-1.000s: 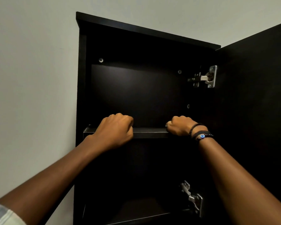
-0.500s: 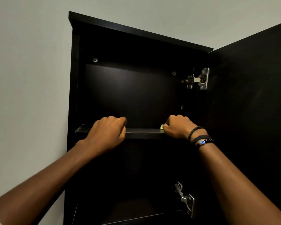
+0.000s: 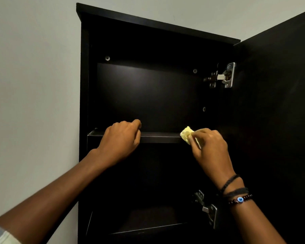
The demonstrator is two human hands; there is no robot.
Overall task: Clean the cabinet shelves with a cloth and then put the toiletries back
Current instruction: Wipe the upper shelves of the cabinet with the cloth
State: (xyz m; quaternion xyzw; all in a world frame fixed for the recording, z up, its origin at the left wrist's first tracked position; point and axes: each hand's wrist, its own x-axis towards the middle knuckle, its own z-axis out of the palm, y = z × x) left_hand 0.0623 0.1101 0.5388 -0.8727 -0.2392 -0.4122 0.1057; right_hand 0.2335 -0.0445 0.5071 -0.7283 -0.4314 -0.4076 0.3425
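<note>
Your left hand (image 3: 121,140) curls its fingers over the front edge of the upper shelf (image 3: 158,137) in the open black cabinet (image 3: 84,85). Your right hand (image 3: 210,148) pinches the yellow cloth (image 3: 186,135) at that shelf's right end, near the open door (image 3: 280,120).

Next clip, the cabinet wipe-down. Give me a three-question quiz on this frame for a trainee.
1. True or false: the right hand pinches the yellow cloth.
2. The left hand grips: A) a bottle, B) the front edge of the shelf, C) a hinge.
3. Fill in: the cabinet door stands ___.
Key: 1 true; 2 B; 3 open.
</note>
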